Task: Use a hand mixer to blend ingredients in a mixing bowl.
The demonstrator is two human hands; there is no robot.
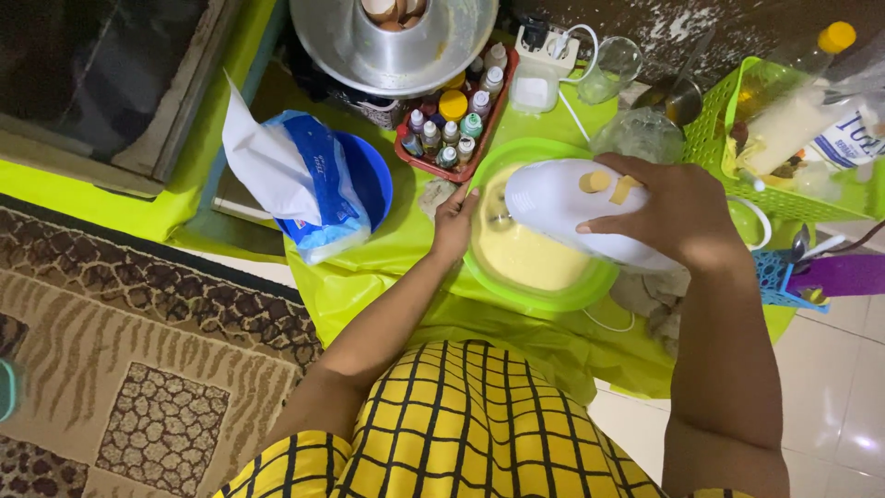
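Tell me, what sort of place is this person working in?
Probably a home, with baking set up low on the floor. The right hand holds a white electric hand mixer over a green bowl of pale batter, beside a patterned carpet and floor tiles.

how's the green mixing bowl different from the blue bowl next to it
The green mixing bowl holds pale yellow batter, with a white hand mixer over it; the blue bowl holds a blue and white bag. The green one is steadied by the left hand; the blue one is untouched. Both sit on the yellow-green sheet.

left hand (454,224) flat, fingers extended; right hand (678,217) curled in a grip
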